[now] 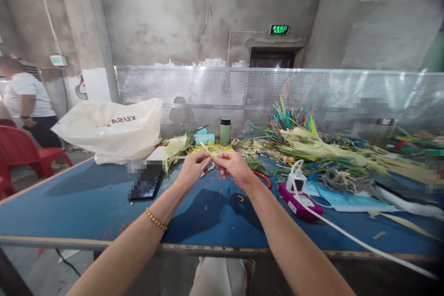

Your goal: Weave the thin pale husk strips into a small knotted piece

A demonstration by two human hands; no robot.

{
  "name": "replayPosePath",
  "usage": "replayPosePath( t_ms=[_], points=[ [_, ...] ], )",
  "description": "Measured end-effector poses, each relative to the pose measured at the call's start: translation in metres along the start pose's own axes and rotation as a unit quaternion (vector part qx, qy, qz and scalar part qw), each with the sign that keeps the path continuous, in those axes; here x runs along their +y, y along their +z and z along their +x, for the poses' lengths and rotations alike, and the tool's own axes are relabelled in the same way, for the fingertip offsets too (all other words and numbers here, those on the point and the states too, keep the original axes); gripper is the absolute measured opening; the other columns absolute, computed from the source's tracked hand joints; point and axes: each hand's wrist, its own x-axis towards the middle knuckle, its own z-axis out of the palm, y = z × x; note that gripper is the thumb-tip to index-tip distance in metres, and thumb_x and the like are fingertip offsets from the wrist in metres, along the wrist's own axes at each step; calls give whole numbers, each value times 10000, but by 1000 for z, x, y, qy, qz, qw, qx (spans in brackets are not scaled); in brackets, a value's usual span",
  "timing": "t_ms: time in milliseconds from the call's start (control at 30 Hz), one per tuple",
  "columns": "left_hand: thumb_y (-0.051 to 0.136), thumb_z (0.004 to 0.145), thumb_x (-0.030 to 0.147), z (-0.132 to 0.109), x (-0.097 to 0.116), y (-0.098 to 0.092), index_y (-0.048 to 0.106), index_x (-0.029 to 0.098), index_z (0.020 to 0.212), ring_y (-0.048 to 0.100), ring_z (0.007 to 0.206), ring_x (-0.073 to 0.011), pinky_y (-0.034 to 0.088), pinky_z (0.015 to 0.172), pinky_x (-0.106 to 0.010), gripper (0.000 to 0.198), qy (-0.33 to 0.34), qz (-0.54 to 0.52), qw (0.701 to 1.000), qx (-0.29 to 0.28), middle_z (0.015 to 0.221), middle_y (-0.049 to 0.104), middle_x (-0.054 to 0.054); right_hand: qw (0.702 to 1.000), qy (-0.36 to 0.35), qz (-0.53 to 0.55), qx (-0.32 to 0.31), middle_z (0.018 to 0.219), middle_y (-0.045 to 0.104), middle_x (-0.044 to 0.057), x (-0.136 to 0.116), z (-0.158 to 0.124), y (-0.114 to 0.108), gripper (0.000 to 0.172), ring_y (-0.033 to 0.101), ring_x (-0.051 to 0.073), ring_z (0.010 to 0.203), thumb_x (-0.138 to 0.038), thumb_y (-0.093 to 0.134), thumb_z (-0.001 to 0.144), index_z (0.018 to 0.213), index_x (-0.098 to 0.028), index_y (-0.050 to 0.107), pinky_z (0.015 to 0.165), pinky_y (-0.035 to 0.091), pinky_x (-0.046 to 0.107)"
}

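Above the middle of the blue table [114, 212], my left hand [194, 166] and my right hand [233, 166] meet at their fingertips. The fingers of both are closed in a pinch. A thin pale strip [205, 148] sticks up from the left fingertips; it looks like husk. What the right fingertips pinch is too small to make out. Pale green corn husks [175, 148] lie just left of my hands, and a larger heap of husks [312, 145] lies to the right. Behind my hands stands a green bottle [225, 132].
A white plastic bag [111, 127] and a dark phone-like slab [147, 182] are on the left. At right are a purple power strip [300, 203] with a white cable, blue masks [357, 201] and coloured stems [291, 118]. A person [33, 101] stands far left by red chairs [27, 148].
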Motion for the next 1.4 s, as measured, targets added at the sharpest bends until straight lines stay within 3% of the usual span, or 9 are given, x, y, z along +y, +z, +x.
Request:
replayPosePath(
  t_ms=[133, 267, 433, 700, 967, 1167, 1400],
  points=[
    [694, 726, 366, 1, -6, -2, 613, 139, 673, 461, 478, -84, 313, 493, -224, 247, -29, -87, 994, -60, 543, 513, 18, 998, -35, -49, 27, 426, 507, -58, -1, 0, 0, 231, 446, 75, 339, -342, 698, 686, 657, -164, 553, 325, 377, 193],
    [730, 704, 356, 0, -4, -1, 618, 140, 738, 476, 482, -71, 310, 489, -216, 246, -35, -159, 984, -65, 608, 547, 19, 999, -19, 4, 31, 513, 555, -36, 0, 2, 0, 288, 478, 73, 380, -391, 724, 675, 690, -150, 568, 354, 418, 205],
    [741, 701, 370, -2, 2, 1, 636, 129, 792, 534, 527, -77, 376, 528, -223, 278, -52, -186, 977, -94, 756, 627, -22, 995, -5, 100, -14, 599, 570, -36, 1, 1, -2, 344, 454, 45, 394, -416, 768, 638, 750, -139, 598, 348, 389, 187],
    [711, 737, 358, -3, 9, -2, 639, 107, 775, 552, 545, -103, 393, 546, -239, 264, -21, -167, 977, -129, 714, 623, -39, 991, -28, 133, -16, 526, 529, -58, -6, -3, 0, 276, 413, 48, 346, -329, 754, 644, 665, -158, 538, 314, 351, 194],
    [681, 755, 309, -2, 2, 2, 620, 119, 772, 521, 494, -96, 371, 518, -234, 200, 15, -119, 989, -88, 618, 583, 3, 990, -18, 137, 12, 466, 447, -85, -7, -4, 6, 244, 344, 36, 325, -264, 697, 657, 611, -177, 474, 296, 336, 190],
    [720, 701, 345, 0, 4, 3, 647, 106, 772, 507, 508, -94, 373, 511, -229, 260, 12, -103, 992, -69, 611, 600, -10, 988, -17, 150, -9, 511, 497, -81, -5, -3, 5, 316, 394, 45, 357, -356, 757, 645, 737, -173, 515, 323, 367, 192],
    [707, 677, 278, -2, 2, 4, 666, 100, 708, 457, 474, -81, 333, 476, -218, 185, 14, -30, 999, -33, 541, 581, 3, 993, -33, 109, -26, 429, 464, -91, 1, 0, 6, 285, 369, 62, 323, -332, 729, 667, 715, -187, 489, 319, 348, 206]
  ],
)
